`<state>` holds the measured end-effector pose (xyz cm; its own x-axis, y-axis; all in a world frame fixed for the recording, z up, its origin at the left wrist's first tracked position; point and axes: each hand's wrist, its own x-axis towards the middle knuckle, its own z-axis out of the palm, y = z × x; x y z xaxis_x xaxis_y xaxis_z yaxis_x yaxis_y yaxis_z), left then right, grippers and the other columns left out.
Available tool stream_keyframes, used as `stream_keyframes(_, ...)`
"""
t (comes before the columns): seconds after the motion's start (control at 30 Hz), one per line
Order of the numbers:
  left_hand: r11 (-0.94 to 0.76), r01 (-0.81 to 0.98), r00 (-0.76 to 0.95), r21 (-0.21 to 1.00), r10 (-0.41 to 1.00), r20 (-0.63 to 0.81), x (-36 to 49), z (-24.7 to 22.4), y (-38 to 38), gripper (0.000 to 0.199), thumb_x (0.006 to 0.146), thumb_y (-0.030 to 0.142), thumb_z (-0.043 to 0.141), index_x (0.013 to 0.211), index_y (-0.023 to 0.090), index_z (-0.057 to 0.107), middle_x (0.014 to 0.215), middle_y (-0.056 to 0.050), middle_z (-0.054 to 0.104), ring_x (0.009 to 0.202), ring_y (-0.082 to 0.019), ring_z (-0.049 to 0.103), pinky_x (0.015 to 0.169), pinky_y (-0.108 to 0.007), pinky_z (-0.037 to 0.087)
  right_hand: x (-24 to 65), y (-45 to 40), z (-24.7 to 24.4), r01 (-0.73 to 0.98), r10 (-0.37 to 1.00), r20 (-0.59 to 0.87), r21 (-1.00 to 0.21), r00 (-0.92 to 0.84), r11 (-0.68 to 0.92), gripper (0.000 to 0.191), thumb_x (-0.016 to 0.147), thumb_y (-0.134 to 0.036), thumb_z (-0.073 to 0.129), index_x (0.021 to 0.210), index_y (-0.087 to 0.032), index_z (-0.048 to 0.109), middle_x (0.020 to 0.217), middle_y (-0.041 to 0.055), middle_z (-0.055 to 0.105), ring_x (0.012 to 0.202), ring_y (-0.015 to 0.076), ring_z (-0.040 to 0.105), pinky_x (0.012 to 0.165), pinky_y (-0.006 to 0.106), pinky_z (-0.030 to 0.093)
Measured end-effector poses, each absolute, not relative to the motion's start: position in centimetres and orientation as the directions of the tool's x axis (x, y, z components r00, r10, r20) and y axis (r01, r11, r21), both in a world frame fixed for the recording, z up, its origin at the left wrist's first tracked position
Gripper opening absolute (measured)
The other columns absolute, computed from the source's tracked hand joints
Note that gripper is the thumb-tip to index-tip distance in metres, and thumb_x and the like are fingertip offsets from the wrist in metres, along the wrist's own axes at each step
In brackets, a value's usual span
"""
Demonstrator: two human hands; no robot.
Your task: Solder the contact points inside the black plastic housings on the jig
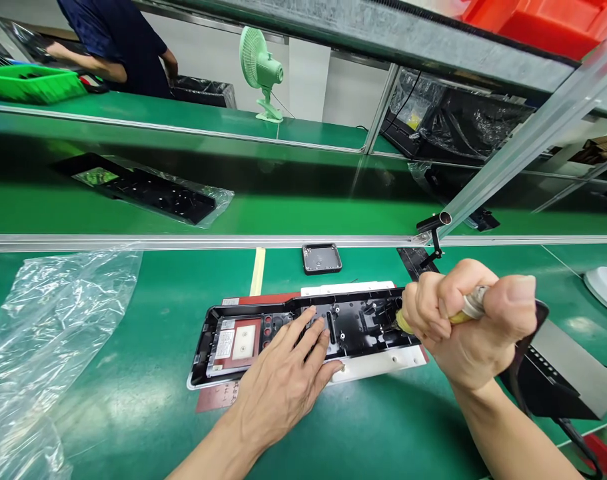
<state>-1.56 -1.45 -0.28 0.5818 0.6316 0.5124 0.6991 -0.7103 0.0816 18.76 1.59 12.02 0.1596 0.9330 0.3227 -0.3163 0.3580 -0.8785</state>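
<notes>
A long black plastic housing (350, 327) lies open side up on a reddish-brown and white fixture (378, 365). My left hand (286, 373) rests across the middle of the housing, fingers stretched out and flat. My right hand (463, 320) is wrapped in a fist around what looks like a yellow-handled screwdriver (404, 323), thumb at the top end. The tool slants down toward the right part of the housing; its tip is hard to make out. At the housing's left end, a window-like opening shows a white block (243, 341) of the fixture.
Behind the housing sits a small black tray-like part (322, 259). Clear plastic film (68, 320) covers the left side. A black and grey device (558, 373) stands at right. Across the rail lies another black panel (148, 190) on film. A person (116, 47) stands near a green fan (260, 70).
</notes>
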Motion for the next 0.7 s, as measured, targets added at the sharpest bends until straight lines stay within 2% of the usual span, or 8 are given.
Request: stream_keyframes(0.7, -0.713, 0.696, 0.586, 0.084, 0.633, 0.506, -1.48, -0.05, -1.25, 0.036, 0.103, 0.037, 0.055, 0.12, 0.009, 0.069, 0.131, -0.012, 0.072, 0.134, -0.037, 0.056, 0.096, -0.052, 0.058, 18.84, 1.45, 11.96, -0.245, 0.915, 0.383, -0.882, 0.127, 0.403, 0.05, 0.094, -0.055, 0.059, 0.058, -0.02, 0.051, 0.042, -0.0046, 0.038, 0.038, 0.0091, 0.033, 0.036, 0.022, 0.032)
